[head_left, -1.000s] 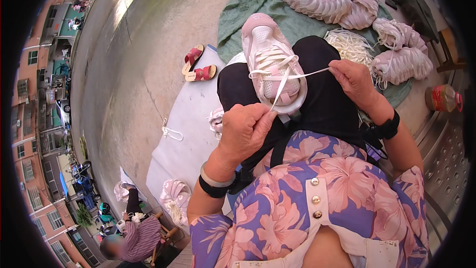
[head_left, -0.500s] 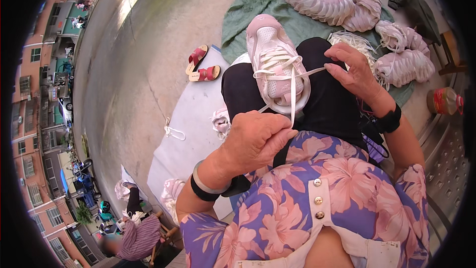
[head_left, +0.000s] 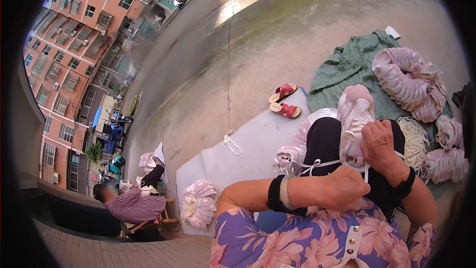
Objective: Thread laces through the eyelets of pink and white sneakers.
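A pink and white sneaker (head_left: 355,111) rests across my black-trousered lap, its toe pointing away from me. My left hand (head_left: 344,188) is closed in a pinch below the shoe's heel. A white shoelace (head_left: 366,173) runs from the shoe down to those fingers. Against the right side of the sneaker lies my right hand (head_left: 379,146), its fingers curled in by the lacing; what they grip is hidden. Another stretch of white lace with a loop (head_left: 313,165) crosses my thigh left of the shoe.
Rolled bundles of pink shoe pieces (head_left: 414,82) lie on a green cloth (head_left: 342,72), near a heap of white laces (head_left: 412,141). Red sandals (head_left: 286,110) and a loose lace (head_left: 230,142) are around the pale sheet (head_left: 218,161). A person in a striped top (head_left: 136,211) sits at left.
The view has swung left, so the shoe and my hands appear farther right. My right hand has come from out beside the shoe in against it.
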The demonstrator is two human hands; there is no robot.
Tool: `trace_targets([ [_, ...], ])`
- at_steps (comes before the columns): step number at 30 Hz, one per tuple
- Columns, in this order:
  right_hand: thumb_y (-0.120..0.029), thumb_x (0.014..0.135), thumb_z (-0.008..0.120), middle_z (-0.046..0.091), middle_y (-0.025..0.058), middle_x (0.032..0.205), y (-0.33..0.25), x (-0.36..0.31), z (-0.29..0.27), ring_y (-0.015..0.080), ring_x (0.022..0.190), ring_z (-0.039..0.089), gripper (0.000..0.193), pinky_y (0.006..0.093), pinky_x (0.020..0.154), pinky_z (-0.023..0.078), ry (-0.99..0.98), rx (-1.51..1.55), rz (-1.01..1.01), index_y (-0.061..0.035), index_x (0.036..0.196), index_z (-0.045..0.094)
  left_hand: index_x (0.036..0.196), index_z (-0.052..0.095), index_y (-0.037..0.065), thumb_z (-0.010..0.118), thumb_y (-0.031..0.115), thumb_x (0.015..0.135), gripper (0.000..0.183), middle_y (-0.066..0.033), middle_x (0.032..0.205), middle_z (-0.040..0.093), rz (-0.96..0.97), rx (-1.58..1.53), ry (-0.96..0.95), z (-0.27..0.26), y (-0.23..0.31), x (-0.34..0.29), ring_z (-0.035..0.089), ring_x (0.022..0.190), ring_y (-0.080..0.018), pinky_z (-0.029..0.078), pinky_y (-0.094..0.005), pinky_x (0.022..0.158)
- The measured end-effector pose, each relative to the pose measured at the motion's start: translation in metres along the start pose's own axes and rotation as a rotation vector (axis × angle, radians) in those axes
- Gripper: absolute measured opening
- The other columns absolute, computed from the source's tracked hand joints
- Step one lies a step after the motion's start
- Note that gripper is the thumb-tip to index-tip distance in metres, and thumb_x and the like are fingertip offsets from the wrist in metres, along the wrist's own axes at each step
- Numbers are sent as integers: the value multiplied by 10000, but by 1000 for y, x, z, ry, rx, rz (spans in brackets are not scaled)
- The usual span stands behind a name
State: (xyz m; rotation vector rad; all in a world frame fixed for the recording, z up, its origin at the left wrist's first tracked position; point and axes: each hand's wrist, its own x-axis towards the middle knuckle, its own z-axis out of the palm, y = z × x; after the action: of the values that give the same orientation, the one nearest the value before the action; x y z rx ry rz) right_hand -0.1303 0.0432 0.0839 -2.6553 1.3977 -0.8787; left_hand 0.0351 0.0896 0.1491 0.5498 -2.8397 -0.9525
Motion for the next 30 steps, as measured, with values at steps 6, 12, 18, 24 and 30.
trace_targets([
  [6, -32, 743, 533, 528, 74, 607, -4, 20, 14, 231, 563, 531, 106, 344, 602, 397, 8, 368, 174, -24, 848, 544, 680, 526, 24, 645, 175, 693, 193, -130, 605, 572, -68, 65, 58, -13, -6, -14, 596, 601, -335, 455, -410, 523],
  [12, -121, 860, 574, 560, 0, 640, 4, 46, -55, 60, 551, 523, 120, 193, 522, 416, -261, 1428, 539, -9, 892, 605, 728, 522, 55, 588, 119, 756, 96, -105, 620, 549, -193, 245, 248, -14, -22, -43, 586, 584, -302, 448, -398, 500],
  [18, -136, 858, 605, 545, -12, 630, 51, 28, -138, 37, 531, 497, 135, 163, 480, 395, -353, 1004, 558, -8, 892, 628, 765, 537, 99, 577, 127, 796, 59, -70, 633, 549, -363, 521, 399, -27, -76, -84, 565, 560, -284, 441, -367, 502],
  [24, -11, 808, 600, 544, 29, 688, 105, -70, -138, 107, 598, 491, 75, 251, 565, 414, -293, 418, 403, 52, 849, 609, 830, 575, 74, 579, 135, 850, 65, -111, 685, 591, -463, 539, 580, -13, -133, -139, 561, 572, -310, 435, -380, 514],
  [30, -77, 782, 633, 528, 103, 658, 117, -153, -120, 219, 642, 540, 91, 319, 604, 423, -373, 279, 650, 8, 780, 599, 771, 582, 33, 567, 140, 867, 145, -145, 713, 604, -745, 329, 547, 13, -148, -164, 578, 614, -335, 444, -387, 544],
])
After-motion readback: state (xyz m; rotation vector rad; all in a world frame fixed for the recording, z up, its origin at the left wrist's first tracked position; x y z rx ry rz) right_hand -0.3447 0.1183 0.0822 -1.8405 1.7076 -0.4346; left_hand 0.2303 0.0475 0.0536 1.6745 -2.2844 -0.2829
